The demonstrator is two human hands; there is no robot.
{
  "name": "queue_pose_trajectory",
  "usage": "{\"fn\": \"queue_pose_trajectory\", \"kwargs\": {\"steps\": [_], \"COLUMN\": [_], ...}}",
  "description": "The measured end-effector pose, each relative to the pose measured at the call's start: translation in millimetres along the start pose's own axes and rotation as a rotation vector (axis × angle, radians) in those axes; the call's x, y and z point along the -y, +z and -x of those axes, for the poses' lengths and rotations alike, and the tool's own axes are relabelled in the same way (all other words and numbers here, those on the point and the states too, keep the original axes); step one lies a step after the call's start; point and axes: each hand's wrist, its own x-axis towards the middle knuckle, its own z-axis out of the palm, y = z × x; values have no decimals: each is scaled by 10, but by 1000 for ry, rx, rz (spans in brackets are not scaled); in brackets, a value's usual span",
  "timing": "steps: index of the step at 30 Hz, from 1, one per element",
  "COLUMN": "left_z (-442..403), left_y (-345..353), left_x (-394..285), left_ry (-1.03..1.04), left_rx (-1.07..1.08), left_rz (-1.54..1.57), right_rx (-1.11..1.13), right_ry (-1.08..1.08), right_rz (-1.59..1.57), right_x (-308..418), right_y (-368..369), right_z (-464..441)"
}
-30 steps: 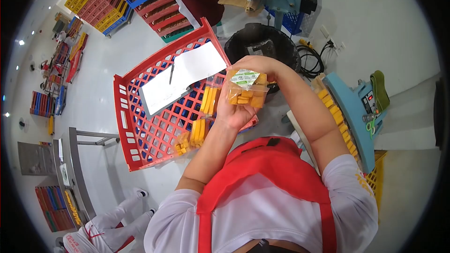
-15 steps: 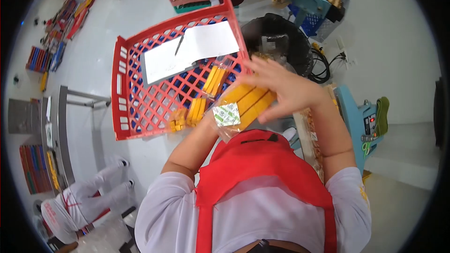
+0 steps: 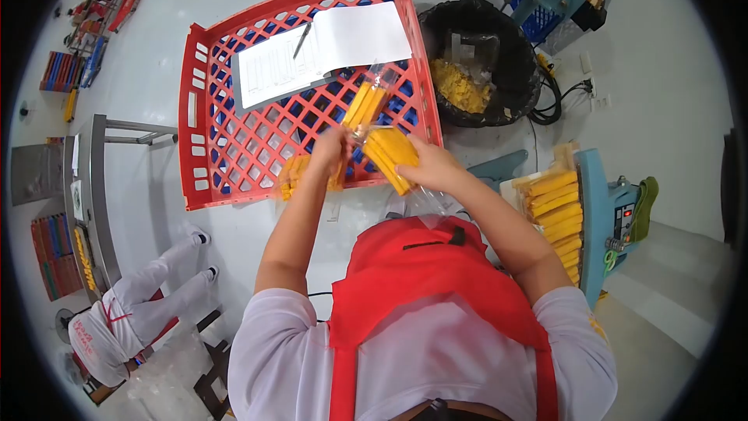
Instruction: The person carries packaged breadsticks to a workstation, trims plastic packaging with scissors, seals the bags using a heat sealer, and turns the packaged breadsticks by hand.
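A clear packet of yellow bars [image 3: 386, 154] is in my right hand [image 3: 430, 165], whose fingers are closed around its right side. My left hand [image 3: 333, 148] is closed at the packet's other end, where the clear wrapper bunches up; its fingertips are partly hidden. Just beyond lies another packet of yellow bars [image 3: 366, 105] in the red crate [image 3: 191, 113]. More packed yellow bars [image 3: 291, 175] rest at the crate's near edge, partly behind my left forearm.
Paper sheets [image 3: 362, 37] and a pen [image 3: 301, 40] lie in the crate. A black-lined bin [image 3: 518, 70] with yellow scraps [image 3: 460, 87] stands at right. Nearer are a tray of yellow bars [image 3: 559, 210] and a blue machine [image 3: 604, 203]. Another person [image 3: 128, 316] is at lower left.
The packet has turned, so its white-green label no longer shows. My right hand has moved down and closed on its side; my left hand has come into view left of it.
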Motion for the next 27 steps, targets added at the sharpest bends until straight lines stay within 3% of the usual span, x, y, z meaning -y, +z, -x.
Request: {"fn": "queue_pose_trajectory", "kwargs": {"steps": [2,4,5,7,8,9,10,11,12,16,18,19,20,21,22,23,24,25,27], "left_z": [-121,-402,-439,-437,-485,-477,-451,-458,-548,-634,-509,-374,-183,22,255,486,708,888,1157], "left_y": [41,175,316,634,694,742,762,779,760,561,579,599,649,701,782,890,1025,1146,1335], "left_x": [-217,-238,-254,-322,-259,-223,-196,-201,-158,-96,-208,-275,-389,-499,-619,-743,-861,-931,-1011], "left_ry": [100,382,387,397,374,396,292,184,198,296,370,493,608,624,640,653,793,806,889], "left_rx": [-126,-312,-304,-509,-570,-561,-562,-561,-556,-597,-566,-458,-342,-354,-280,-200,-81,-78,68], "left_rz": [-48,-589,-587,-1246,-1366,-1356,-1339,-1322,-1317,-1021,-902,-600,-298,-303,-182,-62,8,-1,177], "right_rx": [-68,-146,-130,-129,-101,-93,-88,-59,-27,-7,181,170,2,-159,-167,-206,-232,-240,328], "right_ry": [37,76,107,151,93,74,54,169,276,256,161,148,61,-28,-45,-65,-84,-98,-90], "right_rz": [80,166,238,320,584,723,862,728,587,556,569,571,390,204,205,-268,-744,-746,-1583], "right_x": [-97,-125,-109,-115,-144,-166,-185,-198,-225,-298,-165,-192,-229,-240,-222,-199,-180,-142,5], "right_y": [204,352,407,517,591,637,680,739,757,682,402,356,306,273,242,201,157,71,-153], "right_z": [-144,-277,-336,-453,-506,-546,-585,-603,-625,-614,-494,-466,-443,-421,-408,-401,-385,-339,-155]}}
